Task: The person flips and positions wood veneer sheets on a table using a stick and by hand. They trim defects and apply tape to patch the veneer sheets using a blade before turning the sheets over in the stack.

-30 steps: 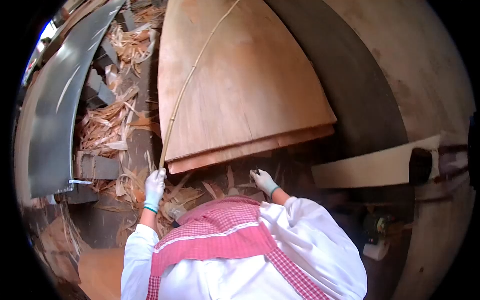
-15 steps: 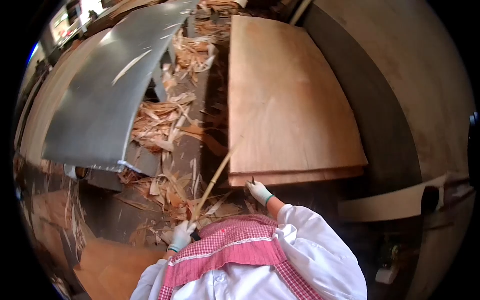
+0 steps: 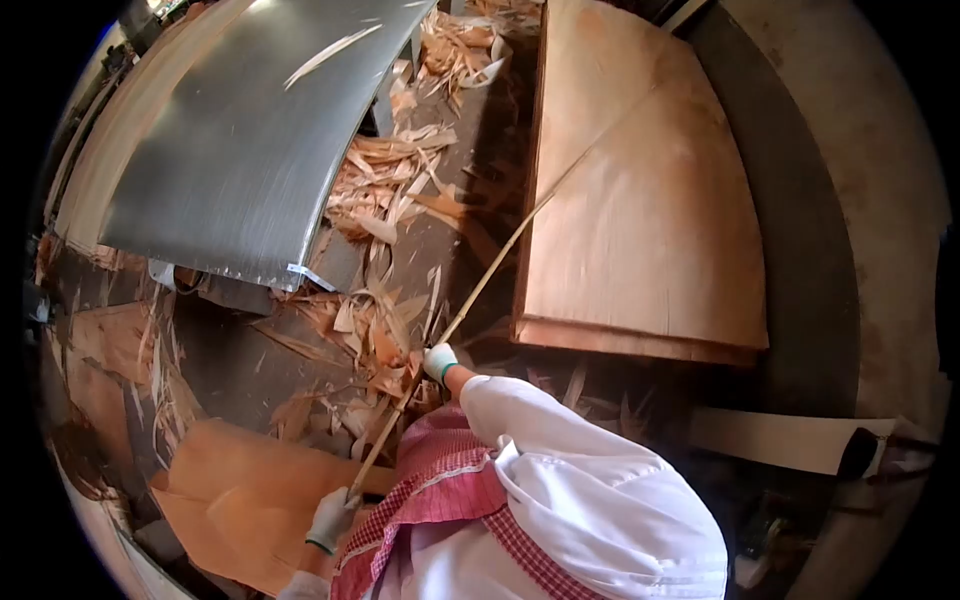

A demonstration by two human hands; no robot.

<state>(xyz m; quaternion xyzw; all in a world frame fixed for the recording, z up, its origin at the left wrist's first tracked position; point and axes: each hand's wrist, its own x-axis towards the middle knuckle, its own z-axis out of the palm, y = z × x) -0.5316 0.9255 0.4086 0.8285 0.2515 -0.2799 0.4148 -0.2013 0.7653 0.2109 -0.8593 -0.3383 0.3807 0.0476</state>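
A long thin bamboo pole [image 3: 491, 268] runs diagonally from the lower left up over the stack of wood veneer sheets [image 3: 640, 230]. Near its lower end, my left hand [image 3: 332, 519] in a white glove is closed around the pole, beside the red checked apron. Farther up the pole, my right hand [image 3: 440, 361], also gloved, is closed at it, left of the stack's near corner. A small dark pointed thing sticks up by the right fingers; what it is I cannot make out.
A grey metal sheet [image 3: 250, 140] lies on the left with a wood sliver on it. Veneer scraps [image 3: 385, 185] litter the floor between sheet and stack. An orange-brown veneer piece [image 3: 240, 490] lies at lower left. A pale curved strip [image 3: 770, 440] is at the right.
The view has swung left. My left hand has drawn the pole back toward the lower left. My right hand has moved from the stack's near edge onto the pole.
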